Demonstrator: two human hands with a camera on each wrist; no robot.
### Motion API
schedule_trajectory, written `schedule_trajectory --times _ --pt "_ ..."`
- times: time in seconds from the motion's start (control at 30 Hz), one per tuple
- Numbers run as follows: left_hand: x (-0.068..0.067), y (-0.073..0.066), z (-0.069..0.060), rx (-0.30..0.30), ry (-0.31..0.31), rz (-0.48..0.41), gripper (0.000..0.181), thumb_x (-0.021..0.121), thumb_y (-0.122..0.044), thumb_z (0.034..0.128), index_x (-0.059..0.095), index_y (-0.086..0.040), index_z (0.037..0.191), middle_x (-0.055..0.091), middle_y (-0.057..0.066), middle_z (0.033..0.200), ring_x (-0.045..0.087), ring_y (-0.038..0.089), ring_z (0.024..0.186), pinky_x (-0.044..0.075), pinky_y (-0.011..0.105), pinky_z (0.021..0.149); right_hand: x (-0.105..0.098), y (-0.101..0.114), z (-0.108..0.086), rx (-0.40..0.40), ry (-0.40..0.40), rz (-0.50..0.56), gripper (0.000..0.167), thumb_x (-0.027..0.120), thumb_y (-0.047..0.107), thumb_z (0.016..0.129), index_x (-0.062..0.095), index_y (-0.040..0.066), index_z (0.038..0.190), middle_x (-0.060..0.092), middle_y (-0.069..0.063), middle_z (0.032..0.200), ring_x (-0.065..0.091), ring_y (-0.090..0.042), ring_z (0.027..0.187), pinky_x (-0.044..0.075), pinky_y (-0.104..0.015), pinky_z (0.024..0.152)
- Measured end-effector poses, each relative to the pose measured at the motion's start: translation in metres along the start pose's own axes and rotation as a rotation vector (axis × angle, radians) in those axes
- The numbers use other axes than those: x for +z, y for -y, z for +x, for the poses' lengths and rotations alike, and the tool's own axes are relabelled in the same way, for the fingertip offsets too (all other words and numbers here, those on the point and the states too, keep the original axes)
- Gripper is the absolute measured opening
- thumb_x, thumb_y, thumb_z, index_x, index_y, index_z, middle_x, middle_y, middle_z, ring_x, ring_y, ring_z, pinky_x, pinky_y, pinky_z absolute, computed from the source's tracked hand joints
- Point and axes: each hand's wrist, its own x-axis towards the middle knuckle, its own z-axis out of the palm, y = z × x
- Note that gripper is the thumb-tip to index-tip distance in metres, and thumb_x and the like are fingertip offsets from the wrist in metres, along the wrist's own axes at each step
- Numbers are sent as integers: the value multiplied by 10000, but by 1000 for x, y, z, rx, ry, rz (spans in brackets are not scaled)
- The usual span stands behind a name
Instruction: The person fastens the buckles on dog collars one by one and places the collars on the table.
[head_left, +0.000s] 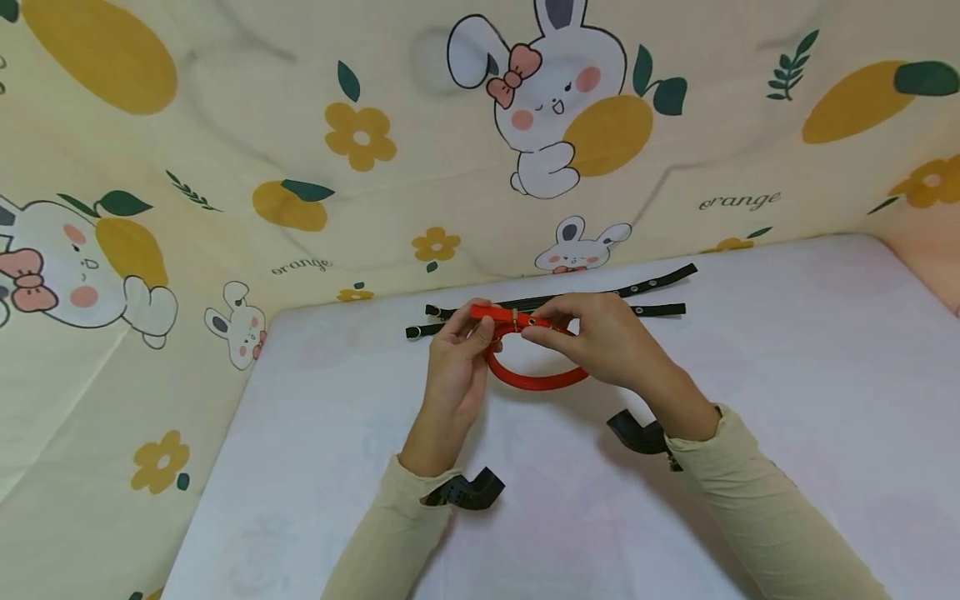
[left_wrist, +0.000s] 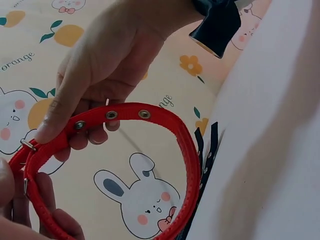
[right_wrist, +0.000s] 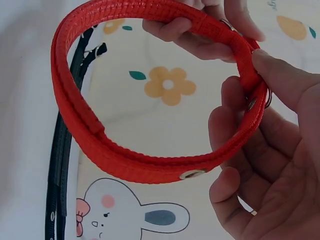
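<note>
A red eyeleted collar [head_left: 537, 383] loops above the white table [head_left: 292, 467]; the left hand [head_left: 459, 358] pinches its ten o'clock, the right hand [head_left: 600, 333] its two. Probably light, pliable, hardly fragile; best gripped flat beside the buckle [head_left: 515, 317].

Place: possibly a home, room mostly unseen | white tabletop [head_left: 555, 500] | rabbit-printed cloth backdrop [head_left: 435, 183]
</note>
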Motion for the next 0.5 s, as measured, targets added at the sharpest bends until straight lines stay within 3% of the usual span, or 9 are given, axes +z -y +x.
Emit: schedule_trajectory --times 0.33,0.5 --pt "-3 -3 -1 4 -6 -43 312 775 -238 722 691 -147 1009 666 -25 970 608 103 796 449 242 700 0 -1 0 -28 -9 6 216 768 372 867 767 227 1027 684 74 817 549 -124 746 432 -280 597" --pt "-1 -3 -2 -17 43 45 392 837 -258 674 716 -140 1028 694 -28 916 586 114 787 443 211 693 0 0 -1 -74 -24 14 213 759 336 882 758 212 1055 673 79 828 548 -122 741 443 -274 601"
